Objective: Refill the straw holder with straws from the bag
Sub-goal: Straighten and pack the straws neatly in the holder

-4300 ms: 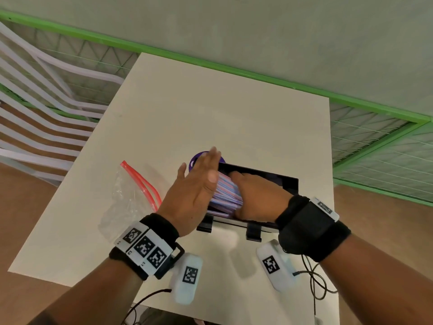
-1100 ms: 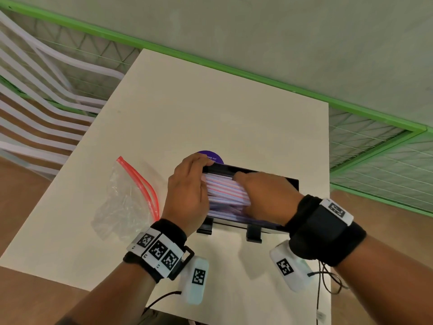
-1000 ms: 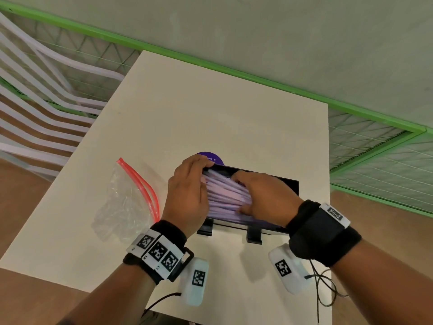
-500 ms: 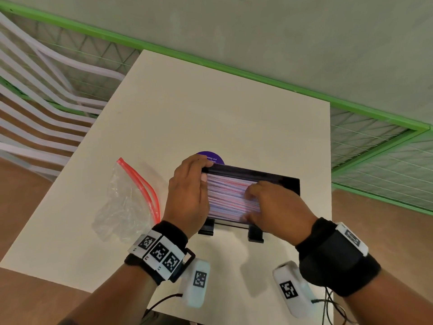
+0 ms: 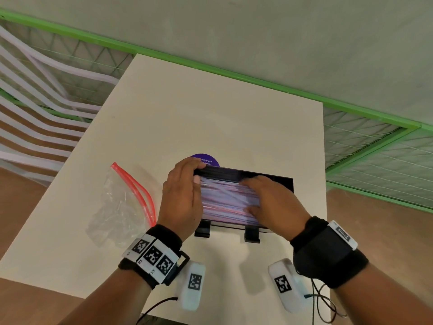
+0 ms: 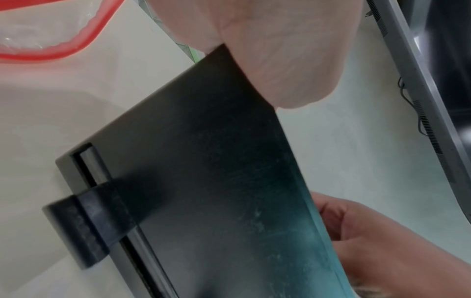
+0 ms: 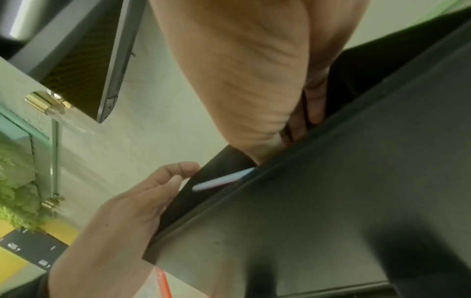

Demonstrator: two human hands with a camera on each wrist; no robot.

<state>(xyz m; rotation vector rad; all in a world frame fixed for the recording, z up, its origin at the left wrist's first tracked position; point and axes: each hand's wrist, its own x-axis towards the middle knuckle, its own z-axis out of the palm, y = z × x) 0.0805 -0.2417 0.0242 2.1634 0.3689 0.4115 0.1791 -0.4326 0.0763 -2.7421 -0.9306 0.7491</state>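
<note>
The black straw holder point(image 5: 264, 178), a smooth open-topped rectangular plastic box on two small feet, stood on the matte cream surface point(image 5: 210, 113). Inside it lay a blurred layer of thin straws point(image 5: 225, 200), pale violet, white and red, lengthwise and too many to count. The left hand point(image 5: 181, 198) gripped the holder's left end, its fingers point(image 5: 187, 164) curled over the far rim. The right hand point(image 5: 269, 202) lay flat on the straws, fingers spread wide and holding nothing; half a second earlier it had sat further left over the pile. Left of the holder, well apart, lay one crumpled clear plastic bag point(image 5: 119, 207) with a red zip strip. One round purple sticker point(image 5: 206, 159) showed just behind the holder, unmoved since before.
</note>
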